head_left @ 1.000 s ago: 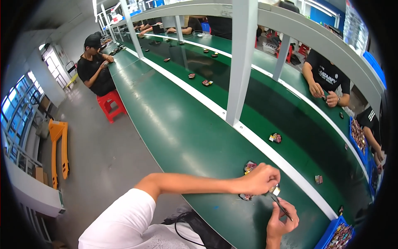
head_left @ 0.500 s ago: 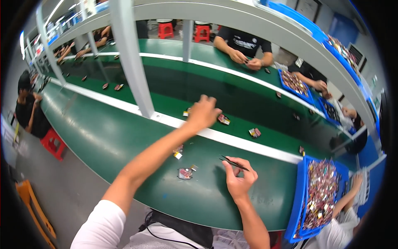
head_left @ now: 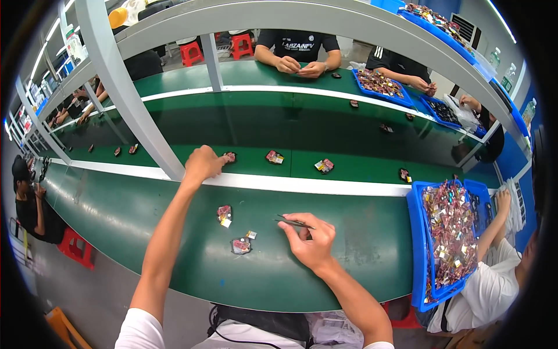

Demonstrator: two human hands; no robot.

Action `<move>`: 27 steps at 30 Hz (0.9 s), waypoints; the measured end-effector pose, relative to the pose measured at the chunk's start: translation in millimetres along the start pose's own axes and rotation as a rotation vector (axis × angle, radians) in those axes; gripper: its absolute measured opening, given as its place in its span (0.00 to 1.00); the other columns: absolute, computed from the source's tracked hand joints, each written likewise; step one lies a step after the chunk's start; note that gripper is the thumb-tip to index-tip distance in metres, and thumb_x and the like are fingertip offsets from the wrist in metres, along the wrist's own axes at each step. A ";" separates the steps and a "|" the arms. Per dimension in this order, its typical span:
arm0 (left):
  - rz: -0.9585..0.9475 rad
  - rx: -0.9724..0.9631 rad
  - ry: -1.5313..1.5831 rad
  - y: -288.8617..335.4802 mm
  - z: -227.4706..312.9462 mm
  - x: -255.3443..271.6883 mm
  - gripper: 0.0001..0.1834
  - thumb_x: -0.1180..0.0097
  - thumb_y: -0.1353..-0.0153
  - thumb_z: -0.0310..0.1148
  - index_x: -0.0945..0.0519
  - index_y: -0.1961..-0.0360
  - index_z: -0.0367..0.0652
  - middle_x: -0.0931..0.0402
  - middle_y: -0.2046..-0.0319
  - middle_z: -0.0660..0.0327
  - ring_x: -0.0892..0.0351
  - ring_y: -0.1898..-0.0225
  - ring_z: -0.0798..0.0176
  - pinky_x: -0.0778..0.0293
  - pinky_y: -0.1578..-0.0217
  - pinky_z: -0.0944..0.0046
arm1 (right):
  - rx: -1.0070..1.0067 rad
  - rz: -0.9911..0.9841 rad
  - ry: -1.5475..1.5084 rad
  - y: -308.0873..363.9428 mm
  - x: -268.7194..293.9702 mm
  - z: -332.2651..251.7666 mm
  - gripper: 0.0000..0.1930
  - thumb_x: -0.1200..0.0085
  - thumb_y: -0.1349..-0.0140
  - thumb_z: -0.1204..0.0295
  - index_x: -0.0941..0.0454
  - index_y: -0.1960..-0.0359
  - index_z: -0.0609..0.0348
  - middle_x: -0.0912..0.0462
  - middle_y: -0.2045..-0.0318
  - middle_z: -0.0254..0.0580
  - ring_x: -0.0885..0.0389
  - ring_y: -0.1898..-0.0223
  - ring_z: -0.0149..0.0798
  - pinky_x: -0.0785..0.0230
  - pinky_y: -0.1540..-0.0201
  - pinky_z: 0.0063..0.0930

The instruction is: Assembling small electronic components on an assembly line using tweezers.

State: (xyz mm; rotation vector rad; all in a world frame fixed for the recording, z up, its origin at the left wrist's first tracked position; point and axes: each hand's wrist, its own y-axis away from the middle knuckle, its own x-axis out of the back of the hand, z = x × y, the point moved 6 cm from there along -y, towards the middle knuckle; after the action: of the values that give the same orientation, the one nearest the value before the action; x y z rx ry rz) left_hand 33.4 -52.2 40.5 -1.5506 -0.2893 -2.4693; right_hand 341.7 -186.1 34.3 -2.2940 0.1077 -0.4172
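Observation:
My left hand point(head_left: 203, 164) reaches over the white rail to the sunken green conveyor belt point(head_left: 299, 170). Its fingertips are closed at the edge of a small dark electronic assembly point(head_left: 230, 157) with reddish wires, which lies on the belt. Over the green worktop my right hand point(head_left: 314, 239) holds black tweezers point(head_left: 295, 221), their tips pointing left. Two similar wired assemblies rest on the worktop, left of the tweezers: one assembly point(head_left: 224, 214) has a white-and-yellow tag, and the nearer assembly point(head_left: 240, 245) has its tag sticking out at the upper right.
More assemblies lie along the belt, such as a tagged one point(head_left: 324, 166). A blue bin point(head_left: 417, 250) full of wired parts stands at the right end of the worktop. A grey post point(head_left: 125, 99) rises from the rail beside my left hand. Co-workers sit opposite and at my right.
My left hand has moved left along the belt and down onto an assembly. The head view has shifted. My right hand still holds the tweezers over the worktop.

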 end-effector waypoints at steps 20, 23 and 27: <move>0.434 -0.032 -0.031 -1.1 -19.9 -5.6 0.19 0.38 0.38 0.38 0.19 0.73 0.28 0.18 0.69 0.35 0.19 0.61 0.30 0.23 0.57 0.40 | 0.008 -0.016 0.014 -0.2 3.5 0.7 0.11 0.27 0.52 0.80 0.16 0.68 0.59 0.10 0.69 0.37 0.36 0.89 0.23 0.42 0.84 0.20; 0.192 0.009 -0.001 -9.0 -31.2 -17.7 0.21 0.39 0.37 0.41 0.18 0.69 0.28 0.18 0.68 0.36 0.17 0.61 0.32 0.23 0.57 0.42 | 0.025 -0.001 0.016 0.4 2.3 -3.1 0.10 0.27 0.51 0.80 0.15 0.68 0.59 0.11 0.70 0.36 0.36 0.90 0.23 0.42 0.84 0.20; 0.320 0.000 -0.003 -10.3 -26.2 -9.1 0.23 0.41 0.34 0.44 0.18 0.71 0.29 0.17 0.69 0.37 0.16 0.60 0.34 0.23 0.57 0.42 | 0.004 -0.025 0.005 1.0 -0.4 -3.8 0.08 0.28 0.49 0.76 0.16 0.69 0.56 0.12 0.71 0.33 0.30 0.90 0.30 0.34 0.80 0.25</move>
State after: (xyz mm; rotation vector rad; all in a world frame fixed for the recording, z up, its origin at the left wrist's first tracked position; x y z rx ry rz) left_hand 11.8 -48.9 20.6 -1.4700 -0.0362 -2.2187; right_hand 340.1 -189.3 35.9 -2.2926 0.0812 -0.4355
